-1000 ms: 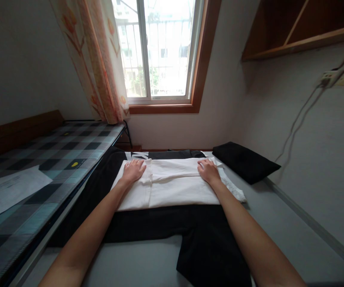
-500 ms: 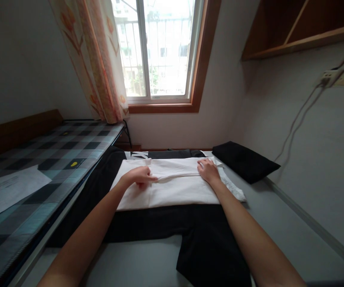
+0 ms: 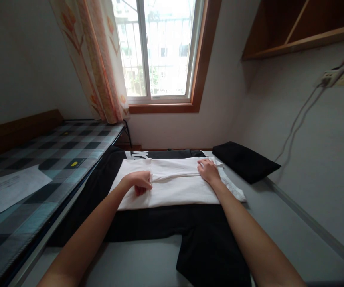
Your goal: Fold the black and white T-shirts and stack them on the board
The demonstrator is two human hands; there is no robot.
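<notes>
A white folded garment (image 3: 184, 191) lies in a long strip on top of a spread black garment (image 3: 160, 223). My left hand (image 3: 140, 182) is closed at the white fabric's left part, its thumb and fingers pinching at a crosswise fold line. Near the far right end, my right hand (image 3: 208, 170) rests on the white fabric with its fingers stretched out and slightly bent. A lengthwise crease runs between the hands. Ruffled white edging sticks out beyond my right wrist. White lettering shows on the black garment at its far side.
A black folded cloth (image 3: 244, 161) sits against the right wall. To the left, a checked mattress (image 3: 52, 167) carries a paper sheet (image 3: 13, 191). A window and curtain are ahead. A wooden shelf (image 3: 303, 44) and a cabled socket (image 3: 330, 77) are on the right wall.
My left hand has shifted slightly left and toward me along the white fabric, its fingers curling in more. The right hand has stayed in place.
</notes>
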